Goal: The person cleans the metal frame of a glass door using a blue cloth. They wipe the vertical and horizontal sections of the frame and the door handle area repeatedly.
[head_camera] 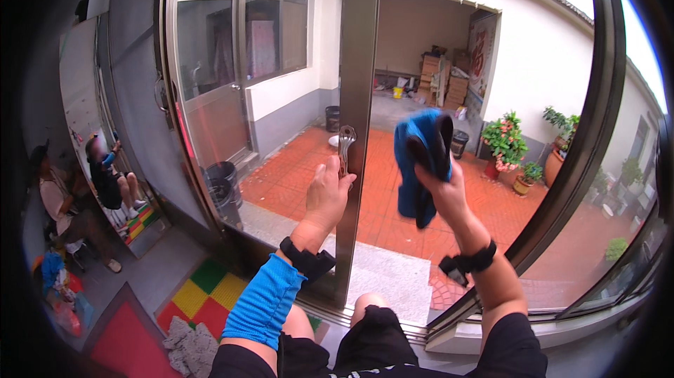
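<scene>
My left hand (329,191) is curled around the lower part of an ornate metal pull handle (346,141) on the upright frame (359,88) of a sliding glass door. A blue sleeve (266,299) covers that forearm, with a black strap at the wrist. In front of the open doorway, my right hand (447,188) holds up a folded blue cloth (413,167) with dark edging, slightly blurred. The cloth is apart from the door frame. Beneath my hands, the door track (389,325) runs past my knees, and a pale stone step (389,278) lies just outside.
Colored interlocking mats (205,294), a grey rag (192,346) and a red mat (126,330) lie at lower left. A person (58,194) sits beside a tall mirror (79,93). Outside are red paving (295,167), black buckets (224,183), potted plants (503,141) and stacked boxes (432,78).
</scene>
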A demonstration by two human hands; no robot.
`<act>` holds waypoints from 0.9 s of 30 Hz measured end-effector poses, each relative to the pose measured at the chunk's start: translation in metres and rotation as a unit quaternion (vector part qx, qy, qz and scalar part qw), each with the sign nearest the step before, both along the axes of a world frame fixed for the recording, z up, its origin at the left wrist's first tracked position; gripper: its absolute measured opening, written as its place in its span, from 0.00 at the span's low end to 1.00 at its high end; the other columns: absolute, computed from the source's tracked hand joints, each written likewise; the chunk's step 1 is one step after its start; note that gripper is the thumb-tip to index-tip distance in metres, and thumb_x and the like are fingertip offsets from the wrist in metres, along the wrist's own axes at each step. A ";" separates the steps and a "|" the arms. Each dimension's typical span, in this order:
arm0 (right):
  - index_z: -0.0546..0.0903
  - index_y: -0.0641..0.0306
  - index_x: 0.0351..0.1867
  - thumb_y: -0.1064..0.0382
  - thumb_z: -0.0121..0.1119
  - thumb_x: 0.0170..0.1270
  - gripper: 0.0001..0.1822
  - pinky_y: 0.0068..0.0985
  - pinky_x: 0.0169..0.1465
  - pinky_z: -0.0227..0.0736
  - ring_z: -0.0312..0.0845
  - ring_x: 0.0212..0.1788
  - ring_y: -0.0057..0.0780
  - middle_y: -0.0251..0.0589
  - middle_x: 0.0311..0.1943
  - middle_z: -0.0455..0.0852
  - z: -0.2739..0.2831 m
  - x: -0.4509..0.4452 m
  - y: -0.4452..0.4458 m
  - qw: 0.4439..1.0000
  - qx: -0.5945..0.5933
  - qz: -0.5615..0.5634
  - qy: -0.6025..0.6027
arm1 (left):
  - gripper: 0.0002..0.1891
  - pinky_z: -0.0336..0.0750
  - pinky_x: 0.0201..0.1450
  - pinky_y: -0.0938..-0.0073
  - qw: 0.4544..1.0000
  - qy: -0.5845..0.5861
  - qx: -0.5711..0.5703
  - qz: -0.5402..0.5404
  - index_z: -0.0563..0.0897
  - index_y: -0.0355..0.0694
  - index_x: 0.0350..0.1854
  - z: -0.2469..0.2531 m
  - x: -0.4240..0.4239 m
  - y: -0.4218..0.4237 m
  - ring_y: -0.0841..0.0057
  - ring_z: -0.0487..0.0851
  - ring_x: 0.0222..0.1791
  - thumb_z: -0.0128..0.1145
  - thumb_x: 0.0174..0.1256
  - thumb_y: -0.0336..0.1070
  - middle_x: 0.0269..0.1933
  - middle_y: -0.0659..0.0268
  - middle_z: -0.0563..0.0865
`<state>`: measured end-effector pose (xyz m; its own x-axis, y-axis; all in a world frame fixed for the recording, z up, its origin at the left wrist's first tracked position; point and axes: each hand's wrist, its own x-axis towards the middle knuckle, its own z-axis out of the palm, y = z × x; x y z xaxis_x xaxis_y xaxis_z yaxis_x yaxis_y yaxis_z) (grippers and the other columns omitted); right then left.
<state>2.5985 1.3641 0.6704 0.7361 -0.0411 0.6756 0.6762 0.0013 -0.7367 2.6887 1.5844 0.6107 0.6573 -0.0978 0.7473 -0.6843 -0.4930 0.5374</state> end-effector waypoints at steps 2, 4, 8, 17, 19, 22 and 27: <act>0.80 0.64 0.64 0.81 0.64 0.55 0.31 0.36 0.72 0.66 0.72 0.70 0.50 0.52 0.65 0.78 0.069 0.006 0.002 0.892 -0.244 -0.210 -0.317 | 0.15 0.74 0.42 0.48 1.000 0.017 -0.008 -0.004 0.72 0.39 0.45 0.002 -0.007 -0.011 0.48 0.82 0.41 0.64 0.70 0.39 0.38 0.52 0.81; 0.84 0.52 0.62 0.83 0.63 0.52 0.34 0.39 0.68 0.74 0.77 0.68 0.50 0.48 0.67 0.79 0.124 0.005 0.013 0.818 -0.271 -0.316 -0.398 | 0.14 0.74 0.42 0.50 1.000 0.025 -0.014 -0.012 0.72 0.39 0.43 0.004 -0.016 -0.020 0.49 0.82 0.40 0.65 0.69 0.38 0.37 0.53 0.81; 0.84 0.46 0.61 0.78 0.64 0.53 0.33 0.38 0.59 0.81 0.82 0.60 0.50 0.40 0.68 0.80 0.204 0.016 0.021 0.679 -0.295 -0.457 -0.494 | 0.13 0.74 0.41 0.49 0.999 0.000 -0.029 -0.037 0.72 0.40 0.44 0.004 -0.027 -0.033 0.49 0.82 0.40 0.64 0.70 0.38 0.37 0.53 0.81; 0.85 0.51 0.59 0.72 0.63 0.63 0.23 0.34 0.55 0.81 0.80 0.56 0.41 0.34 0.67 0.81 0.193 0.048 0.037 0.544 -0.455 -0.575 -0.408 | 0.13 0.75 0.40 0.50 0.996 -0.036 -0.007 -0.075 0.73 0.40 0.50 -0.008 -0.024 -0.030 0.49 0.82 0.41 0.63 0.70 0.34 0.38 0.54 0.81; 0.86 0.40 0.59 0.72 0.63 0.56 0.29 0.33 0.51 0.81 0.78 0.52 0.42 0.27 0.70 0.78 0.182 0.054 0.037 0.504 -0.452 -0.602 -0.423 | 0.13 0.76 0.40 0.49 0.997 -0.026 -0.006 -0.075 0.73 0.41 0.51 -0.008 -0.020 -0.031 0.49 0.81 0.42 0.62 0.70 0.33 0.38 0.54 0.81; 0.86 0.40 0.59 0.71 0.60 0.58 0.27 0.35 0.53 0.80 0.75 0.55 0.44 0.25 0.73 0.73 0.148 0.053 0.033 0.524 -0.460 -0.574 -0.430 | 0.13 0.76 0.39 0.48 0.997 -0.037 -0.013 -0.066 0.73 0.44 0.52 -0.011 -0.023 -0.031 0.48 0.82 0.41 0.61 0.71 0.34 0.39 0.54 0.81; 0.86 0.44 0.60 0.72 0.62 0.54 0.29 0.37 0.54 0.83 0.75 0.55 0.44 0.32 0.75 0.71 0.066 0.023 0.007 0.557 -0.557 -0.466 -0.402 | 0.15 0.77 0.41 0.46 0.996 -0.040 -0.008 -0.073 0.73 0.43 0.53 -0.009 -0.030 -0.041 0.48 0.82 0.43 0.62 0.69 0.34 0.40 0.54 0.81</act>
